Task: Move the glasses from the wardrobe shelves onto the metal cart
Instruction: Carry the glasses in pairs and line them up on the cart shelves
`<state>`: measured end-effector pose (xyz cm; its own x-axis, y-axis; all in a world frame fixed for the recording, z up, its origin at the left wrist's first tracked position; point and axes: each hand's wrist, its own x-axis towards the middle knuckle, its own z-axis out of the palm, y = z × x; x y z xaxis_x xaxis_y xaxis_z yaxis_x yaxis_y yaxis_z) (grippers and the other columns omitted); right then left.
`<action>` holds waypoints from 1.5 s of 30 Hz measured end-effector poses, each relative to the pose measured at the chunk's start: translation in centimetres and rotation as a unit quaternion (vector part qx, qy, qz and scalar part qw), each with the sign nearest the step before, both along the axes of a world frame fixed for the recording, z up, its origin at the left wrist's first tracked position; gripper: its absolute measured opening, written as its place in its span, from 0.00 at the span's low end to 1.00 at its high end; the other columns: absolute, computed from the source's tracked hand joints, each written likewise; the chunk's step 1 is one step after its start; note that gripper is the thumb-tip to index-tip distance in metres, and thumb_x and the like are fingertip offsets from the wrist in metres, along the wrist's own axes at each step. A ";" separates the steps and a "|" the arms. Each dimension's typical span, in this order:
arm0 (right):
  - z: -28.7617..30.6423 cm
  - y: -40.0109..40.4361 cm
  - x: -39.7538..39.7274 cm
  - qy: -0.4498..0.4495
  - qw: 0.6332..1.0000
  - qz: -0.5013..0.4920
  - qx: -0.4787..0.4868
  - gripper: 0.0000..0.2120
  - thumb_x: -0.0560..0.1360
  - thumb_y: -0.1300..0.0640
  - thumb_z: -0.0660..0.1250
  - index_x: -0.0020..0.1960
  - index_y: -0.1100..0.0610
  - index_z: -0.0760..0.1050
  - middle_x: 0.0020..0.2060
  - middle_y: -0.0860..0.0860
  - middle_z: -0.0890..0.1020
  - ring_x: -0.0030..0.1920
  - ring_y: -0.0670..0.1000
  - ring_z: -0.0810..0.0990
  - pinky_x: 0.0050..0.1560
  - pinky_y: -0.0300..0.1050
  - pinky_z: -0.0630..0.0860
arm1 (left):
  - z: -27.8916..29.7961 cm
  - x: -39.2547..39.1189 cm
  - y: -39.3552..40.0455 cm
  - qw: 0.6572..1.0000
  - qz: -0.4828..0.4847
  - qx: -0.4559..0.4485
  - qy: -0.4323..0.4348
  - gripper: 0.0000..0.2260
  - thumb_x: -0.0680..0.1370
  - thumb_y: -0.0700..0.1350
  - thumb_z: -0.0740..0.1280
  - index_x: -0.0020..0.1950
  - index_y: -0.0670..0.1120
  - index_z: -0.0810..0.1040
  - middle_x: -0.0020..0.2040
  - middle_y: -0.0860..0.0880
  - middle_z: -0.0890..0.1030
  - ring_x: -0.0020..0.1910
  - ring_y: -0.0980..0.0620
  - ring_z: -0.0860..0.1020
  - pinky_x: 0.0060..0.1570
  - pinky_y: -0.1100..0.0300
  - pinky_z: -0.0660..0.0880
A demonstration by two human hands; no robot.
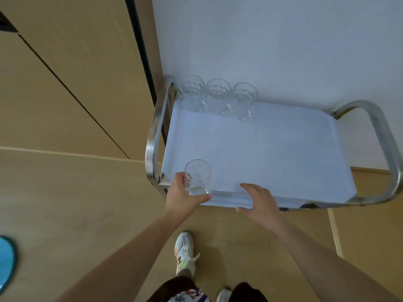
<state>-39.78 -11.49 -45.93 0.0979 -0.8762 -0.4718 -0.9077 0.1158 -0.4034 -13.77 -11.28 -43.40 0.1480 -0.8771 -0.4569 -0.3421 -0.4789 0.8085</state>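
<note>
My left hand [182, 197] grips a plain clear tumbler [198, 177] upright over the near left corner of the metal cart [153, 136]. A white cloth [272, 153] covers the cart's top. Three patterned stemmed glasses [218, 95] stand in a row at the cart's far left edge, against the wall. My right hand [259, 200] hovers with relaxed fingers over the cart's near edge and holds nothing.
Chrome handles curve up on both sides of the cart, the right handle [386, 144] close to the wall. Wooden wardrobe panels [72, 68] stand to the left. A blue object [6, 260] lies on the floor at the far left. My feet are just below the cart.
</note>
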 end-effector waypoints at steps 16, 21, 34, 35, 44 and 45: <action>-5.2 10.9 -8.0 -0.053 0.998 -0.025 -0.021 0.40 0.72 0.41 0.75 0.78 0.48 0.63 0.75 0.49 0.68 0.75 0.57 0.64 0.75 0.54 0.61 | -5.2 -10.2 11.4 0.999 0.004 0.006 -0.036 0.31 0.63 0.49 0.84 0.60 0.50 0.72 0.53 0.54 0.79 0.55 0.51 0.79 0.56 0.52 0.77; -9.3 10.2 -9.0 -0.049 0.997 -0.040 -0.042 0.39 0.73 0.42 0.74 0.79 0.47 0.62 0.76 0.49 0.67 0.76 0.57 0.60 0.74 0.54 0.62 | -9.9 -12.1 11.2 0.999 -0.033 0.003 -0.036 0.31 0.64 0.50 0.84 0.60 0.51 0.72 0.53 0.57 0.77 0.55 0.53 0.77 0.56 0.51 0.77; -22.7 3.1 -8.7 -0.051 0.990 -0.044 -0.123 0.39 0.72 0.42 0.75 0.78 0.48 0.63 0.75 0.50 0.68 0.75 0.58 0.63 0.73 0.53 0.64 | -24.0 -13.3 3.4 0.993 -0.054 -0.095 -0.053 0.31 0.65 0.51 0.84 0.60 0.49 0.70 0.57 0.53 0.77 0.58 0.53 0.77 0.57 0.54 0.76; -23.5 2.2 -8.6 -0.050 0.989 -0.042 -0.132 0.39 0.72 0.42 0.75 0.78 0.48 0.63 0.75 0.50 0.68 0.75 0.58 0.63 0.73 0.53 0.64 | -24.9 -13.3 2.4 0.991 -0.054 -0.106 -0.057 0.31 0.64 0.51 0.84 0.60 0.48 0.70 0.57 0.53 0.77 0.58 0.53 0.77 0.57 0.55 0.76; -29.5 -3.8 -7.2 -0.045 0.971 -0.028 -0.232 0.39 0.71 0.41 0.75 0.77 0.49 0.66 0.74 0.52 0.70 0.73 0.59 0.66 0.72 0.50 0.64 | -30.7 -12.5 -3.7 0.978 -0.013 -0.205 -0.032 0.33 0.62 0.54 0.84 0.59 0.51 0.70 0.56 0.54 0.77 0.56 0.56 0.78 0.58 0.48 0.78; -30.0 -4.3 -6.9 -0.048 0.969 -0.025 -0.242 0.39 0.71 0.40 0.75 0.77 0.49 0.66 0.74 0.52 0.70 0.73 0.59 0.66 0.72 0.49 0.64 | -31.1 -12.3 -4.0 0.977 -0.003 -0.210 -0.027 0.33 0.62 0.54 0.84 0.60 0.51 0.70 0.56 0.54 0.78 0.56 0.56 0.78 0.58 0.47 0.78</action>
